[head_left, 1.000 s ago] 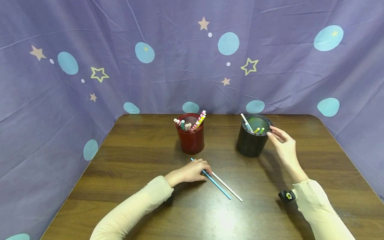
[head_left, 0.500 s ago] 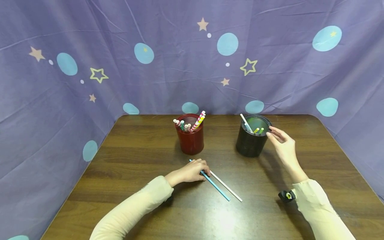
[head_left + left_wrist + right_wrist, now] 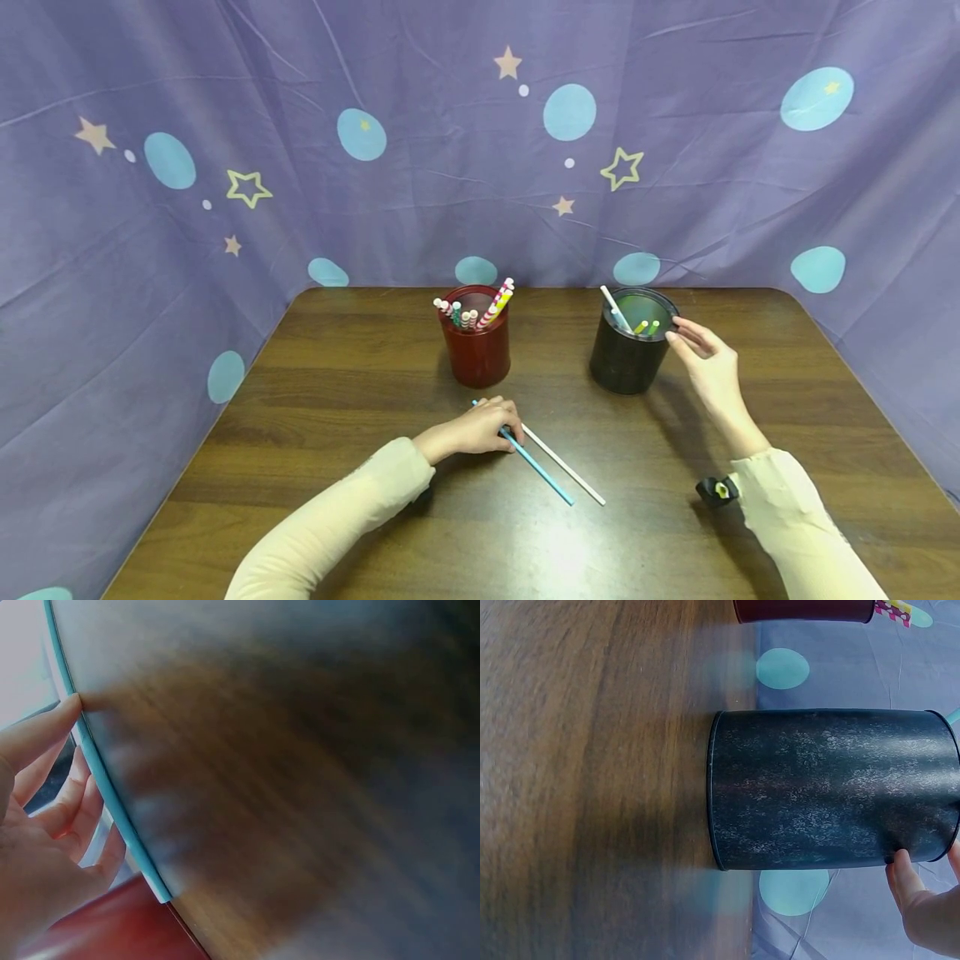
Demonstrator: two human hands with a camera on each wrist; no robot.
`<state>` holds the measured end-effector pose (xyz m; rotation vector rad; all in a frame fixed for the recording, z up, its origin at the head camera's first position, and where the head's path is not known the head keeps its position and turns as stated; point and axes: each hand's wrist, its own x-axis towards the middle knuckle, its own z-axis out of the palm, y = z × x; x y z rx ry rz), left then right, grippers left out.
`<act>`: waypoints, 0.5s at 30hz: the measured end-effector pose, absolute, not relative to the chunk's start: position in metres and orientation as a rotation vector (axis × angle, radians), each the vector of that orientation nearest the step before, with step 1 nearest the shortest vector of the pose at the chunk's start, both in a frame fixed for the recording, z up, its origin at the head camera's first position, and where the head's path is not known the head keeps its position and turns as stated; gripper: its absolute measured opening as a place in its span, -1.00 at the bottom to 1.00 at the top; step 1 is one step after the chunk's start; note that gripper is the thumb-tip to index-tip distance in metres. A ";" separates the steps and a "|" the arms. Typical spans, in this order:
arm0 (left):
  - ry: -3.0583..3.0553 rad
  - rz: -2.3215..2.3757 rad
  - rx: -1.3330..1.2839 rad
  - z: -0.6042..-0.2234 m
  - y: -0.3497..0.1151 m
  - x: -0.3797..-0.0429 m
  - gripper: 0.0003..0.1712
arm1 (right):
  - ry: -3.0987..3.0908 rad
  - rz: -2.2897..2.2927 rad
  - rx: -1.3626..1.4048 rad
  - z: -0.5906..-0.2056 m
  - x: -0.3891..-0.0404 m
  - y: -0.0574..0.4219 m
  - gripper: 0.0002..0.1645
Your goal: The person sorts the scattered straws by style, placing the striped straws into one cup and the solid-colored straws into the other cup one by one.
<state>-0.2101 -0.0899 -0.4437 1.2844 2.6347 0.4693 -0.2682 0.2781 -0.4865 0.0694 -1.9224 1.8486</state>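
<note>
My left hand [image 3: 483, 427] pinches a light blue straw [image 3: 546, 474] low over the table in the head view. In the left wrist view the thumb meets the blue straw [image 3: 112, 799] on one side, with the fingers behind it. A white straw [image 3: 564, 464] lies beside it, its far end near my fingers. My right hand [image 3: 711, 371] grips the rim of a black can [image 3: 626, 358], which stands upright with several straws inside. In the right wrist view the thumb presses the black can's side [image 3: 832, 791] and a finger sits at the rim.
A red can [image 3: 480, 358] holding several patterned straws stands left of the black one, behind my left hand. Both cans are on the brown wooden table [image 3: 360, 350]. A purple curtain [image 3: 465, 167] hangs behind and at the sides.
The blue straw's near end has shifted slightly left and toward me, and my left hand has edged left with it. My right hand stays at the black can.
</note>
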 end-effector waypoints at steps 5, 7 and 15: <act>2.623 0.468 1.280 -0.442 -0.090 -0.210 -0.90 | -1.961 1.749 0.001 -0.493 -0.274 0.279 -0.55; 2.618 0.473 1.285 -0.442 -0.090 -0.210 -0.90 | -1.967 1.742 -0.003 -0.493 -0.273 0.279 -0.55; 2.611 0.479 1.322 -0.443 -0.090 -0.212 -0.90 | -1.986 1.712 0.000 -0.494 -0.273 0.279 -0.56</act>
